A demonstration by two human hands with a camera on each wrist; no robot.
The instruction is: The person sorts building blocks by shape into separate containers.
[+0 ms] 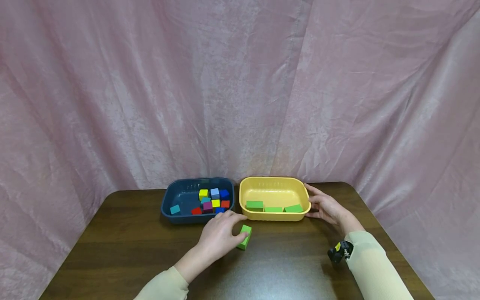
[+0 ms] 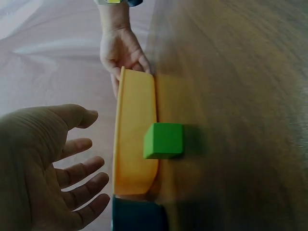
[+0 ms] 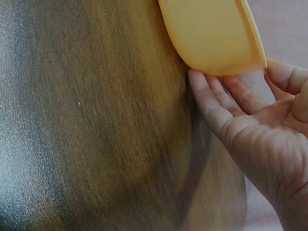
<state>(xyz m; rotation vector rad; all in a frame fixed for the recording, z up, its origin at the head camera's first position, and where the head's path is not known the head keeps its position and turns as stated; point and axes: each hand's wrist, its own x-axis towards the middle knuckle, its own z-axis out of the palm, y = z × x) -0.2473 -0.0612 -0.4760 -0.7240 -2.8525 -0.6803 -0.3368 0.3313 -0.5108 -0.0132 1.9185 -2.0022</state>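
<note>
A green block (image 1: 245, 238) lies on the table in front of the yellow basket (image 1: 273, 183). My left hand (image 1: 222, 234) is beside it, thumb and fingers spread apart; in the head view the thumb covers part of the block. The left wrist view shows a gap between that hand (image 2: 53, 168) and the green block (image 2: 164, 140). At the basket's right end is my right hand (image 1: 327, 207). In the right wrist view its fairly straight fingertips (image 3: 199, 79) touch the basket wall (image 3: 211, 43), and the thumb is at the rim. Several green blocks (image 1: 255, 206) lie inside the yellow basket.
Left of the yellow basket stands a dark blue basket (image 1: 180, 183) with several small cubes (image 1: 207, 207) in yellow, blue, red, purple and teal. Both baskets stand near the back edge of the wooden table (image 1: 123, 246). A pink curtain (image 1: 240, 91) hangs behind.
</note>
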